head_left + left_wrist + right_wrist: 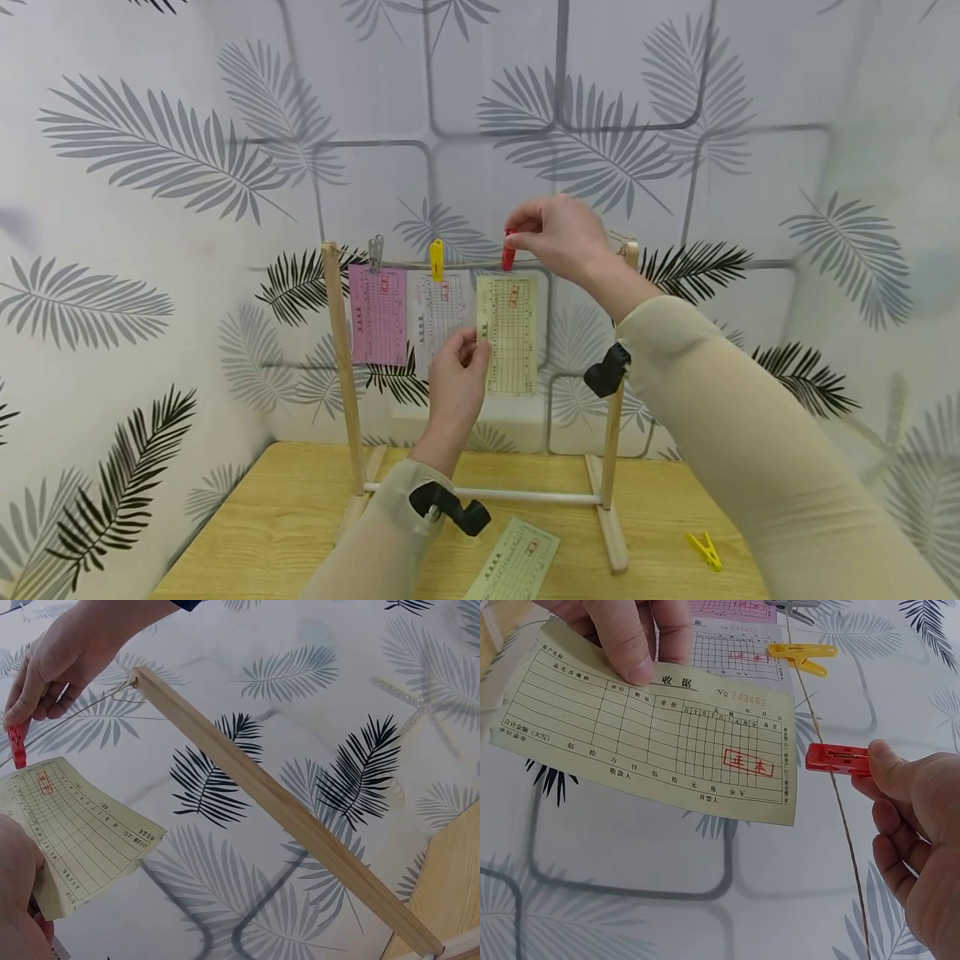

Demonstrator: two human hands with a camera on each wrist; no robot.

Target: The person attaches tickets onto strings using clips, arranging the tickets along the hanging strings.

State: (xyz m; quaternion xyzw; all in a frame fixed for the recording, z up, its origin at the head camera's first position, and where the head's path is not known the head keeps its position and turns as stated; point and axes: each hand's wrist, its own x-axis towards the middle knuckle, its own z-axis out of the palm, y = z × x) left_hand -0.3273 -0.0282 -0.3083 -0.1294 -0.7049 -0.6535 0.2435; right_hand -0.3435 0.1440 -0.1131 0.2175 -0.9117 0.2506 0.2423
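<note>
In the head view my left hand (456, 379) pinches the left edge of a pale yellow receipt (512, 358), upright just below a string. Printed lines and a red stamp show on the receipt, its stamped end uppermost. My right hand (572, 237) holds a red clothespin (508, 257) between thumb and fingers, close above the receipt's top edge. The right wrist view shows the tip of the clothespin (832, 757) over the string (851, 855), with a small gap between it and the receipt (652, 742).
A grey clothespin (375, 252) holds a pink receipt (378, 321) on the string; a yellow clothespin (437, 260) holds a white receipt (442, 304). The string spans a wooden frame (343, 358). On the table (247, 517) lie another pale receipt (517, 560) and a yellow clothespin (705, 552).
</note>
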